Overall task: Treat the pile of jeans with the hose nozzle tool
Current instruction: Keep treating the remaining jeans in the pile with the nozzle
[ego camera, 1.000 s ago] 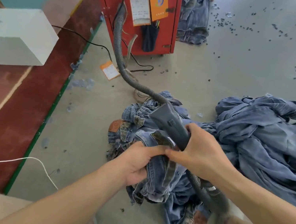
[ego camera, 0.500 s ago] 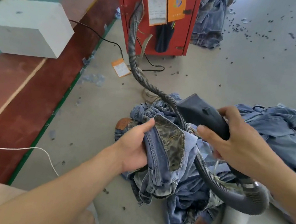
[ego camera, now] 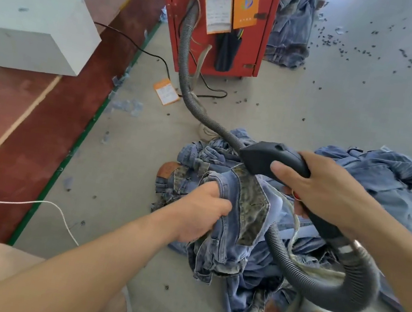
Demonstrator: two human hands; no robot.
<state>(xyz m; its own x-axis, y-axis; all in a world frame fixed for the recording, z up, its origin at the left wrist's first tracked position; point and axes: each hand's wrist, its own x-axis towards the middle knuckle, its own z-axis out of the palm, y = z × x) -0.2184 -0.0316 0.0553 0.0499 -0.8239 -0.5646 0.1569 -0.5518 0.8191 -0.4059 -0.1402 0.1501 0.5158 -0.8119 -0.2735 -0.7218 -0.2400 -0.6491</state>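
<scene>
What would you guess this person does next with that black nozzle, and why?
Probably tip the nozzle down onto the jeans. The right hand grips it just above the folded denim that the left hand holds up, with its mouth not yet clearly on the cloth.

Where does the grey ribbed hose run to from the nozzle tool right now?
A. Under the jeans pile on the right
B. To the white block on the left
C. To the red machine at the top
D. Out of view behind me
C: the hose loops from the nozzle tool in the right hand, crosses the floor and rises to the red machine.
</scene>
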